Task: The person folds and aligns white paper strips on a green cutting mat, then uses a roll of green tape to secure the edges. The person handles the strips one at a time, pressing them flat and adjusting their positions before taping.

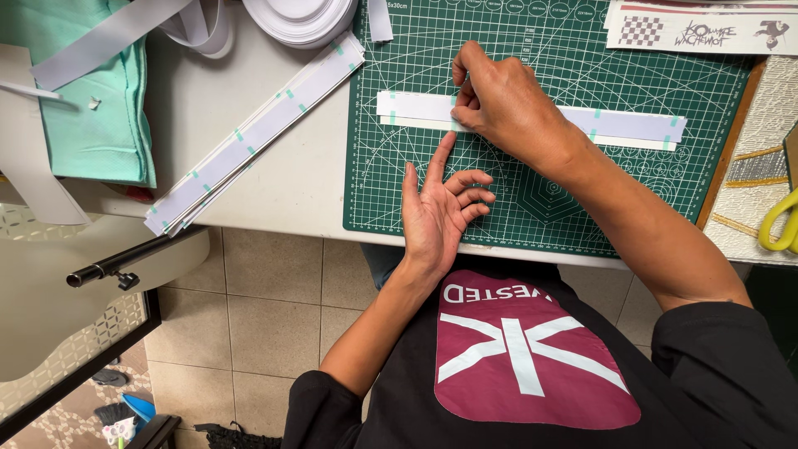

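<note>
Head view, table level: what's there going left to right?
Mint green fabric → stack of white strips → green cutting mat with the right hand pressing a white strip → yellow scissors.

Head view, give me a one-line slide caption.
Right hand presses a white strip on a green cutting mat; left hand rests beside it.

Bright even light, soft faint shadows, sharp focus, slight wide-angle bend at edges
</note>
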The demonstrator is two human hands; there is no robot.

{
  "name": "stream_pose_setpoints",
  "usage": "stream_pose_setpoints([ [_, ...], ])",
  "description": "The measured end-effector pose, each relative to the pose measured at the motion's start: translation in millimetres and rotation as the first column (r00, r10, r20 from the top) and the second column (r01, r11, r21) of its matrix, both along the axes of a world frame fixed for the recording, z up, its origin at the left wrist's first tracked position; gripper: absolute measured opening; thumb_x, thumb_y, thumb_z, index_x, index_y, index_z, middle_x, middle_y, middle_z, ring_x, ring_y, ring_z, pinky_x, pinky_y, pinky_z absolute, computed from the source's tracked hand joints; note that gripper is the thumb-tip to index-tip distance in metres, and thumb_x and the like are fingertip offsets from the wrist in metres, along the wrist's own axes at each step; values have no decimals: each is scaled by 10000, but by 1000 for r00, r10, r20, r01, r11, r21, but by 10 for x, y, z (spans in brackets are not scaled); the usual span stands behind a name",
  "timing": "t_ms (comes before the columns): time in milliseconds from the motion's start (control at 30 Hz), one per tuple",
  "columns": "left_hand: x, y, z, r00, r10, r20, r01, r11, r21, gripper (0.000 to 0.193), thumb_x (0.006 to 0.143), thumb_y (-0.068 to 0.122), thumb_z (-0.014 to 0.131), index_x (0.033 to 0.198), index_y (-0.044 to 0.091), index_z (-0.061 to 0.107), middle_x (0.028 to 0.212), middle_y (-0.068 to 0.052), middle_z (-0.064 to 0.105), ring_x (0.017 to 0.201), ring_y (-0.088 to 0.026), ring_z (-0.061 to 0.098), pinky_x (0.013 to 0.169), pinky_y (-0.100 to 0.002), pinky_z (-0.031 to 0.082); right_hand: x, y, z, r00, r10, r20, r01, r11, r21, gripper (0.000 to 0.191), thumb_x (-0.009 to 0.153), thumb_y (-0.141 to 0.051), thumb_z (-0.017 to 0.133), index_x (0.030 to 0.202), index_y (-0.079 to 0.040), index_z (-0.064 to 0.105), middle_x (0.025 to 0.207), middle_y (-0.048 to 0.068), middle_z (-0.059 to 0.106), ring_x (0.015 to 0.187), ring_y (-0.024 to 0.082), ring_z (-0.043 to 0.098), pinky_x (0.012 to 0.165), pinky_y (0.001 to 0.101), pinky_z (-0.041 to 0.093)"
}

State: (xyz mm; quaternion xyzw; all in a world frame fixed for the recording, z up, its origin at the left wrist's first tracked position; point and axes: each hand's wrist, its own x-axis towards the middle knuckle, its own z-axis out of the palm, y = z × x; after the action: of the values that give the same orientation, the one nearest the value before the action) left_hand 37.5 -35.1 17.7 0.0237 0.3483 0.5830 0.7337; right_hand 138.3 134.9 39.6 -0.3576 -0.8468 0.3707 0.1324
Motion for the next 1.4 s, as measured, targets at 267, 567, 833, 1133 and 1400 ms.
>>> stream_pose_setpoints([
  [267, -4, -26, 6, 1000, 0, -11, 0, 1000, 8, 846, 1054, 668, 100, 1686, 109, 169, 1057, -168, 679, 884, -183, 688, 781, -301, 587, -24, -48, 104, 1000, 18, 3, -18, 998, 55, 321, 899, 25, 761, 1082, 33, 498, 820, 178, 725, 805, 294, 773, 655, 335, 622],
  [567, -176, 100, 82, 768, 135, -627, -67, 989, 130, 465, 1104, 396, 391, 1386, 63, 549, 906, -84, 703, 721, -126, 638, 594, -284, 537, -32, -57, 119, 999, 12, 42, -14, 999, 44, 297, 919, 5, 768, 1078, 24, 517, 825, 187, 722, 821, 288, 774, 668, 328, 642],
  [833, -586, 743, 223, -150, 262, -953, 317, 926, 204, 101, 903, 83, 752, 996, 45, 764, 916, -70, 714, 845, -234, 653, 758, -371, 533, -39, -51, 181, 1000, 21, 11, -21, 998, 58, 283, 922, 29, 747, 1070, 30, 506, 828, 191, 722, 809, 296, 770, 663, 341, 633],
  [1133, -611, 818, 231, -190, 191, -963, 383, 918, 107, 90, 881, 71, 760, 960, 28, 770, 875, -93, 710, 844, -254, 669, 772, -393, 550, -41, -67, 210, 1000, 11, 19, -12, 999, 42, 294, 919, 14, 760, 1072, 28, 510, 834, 183, 732, 823, 307, 771, 663, 345, 628],
  [1400, -626, 833, 246, -151, 187, -971, 380, 917, 117, 92, 870, 84, 775, 943, 28, 774, 841, -79, 717, 816, -235, 677, 764, -382, 558, -40, -68, 223, 1000, 9, 27, -10, 1000, 26, 300, 913, 9, 768, 1064, 29, 510, 838, 185, 731, 810, 301, 770, 654, 337, 629],
])
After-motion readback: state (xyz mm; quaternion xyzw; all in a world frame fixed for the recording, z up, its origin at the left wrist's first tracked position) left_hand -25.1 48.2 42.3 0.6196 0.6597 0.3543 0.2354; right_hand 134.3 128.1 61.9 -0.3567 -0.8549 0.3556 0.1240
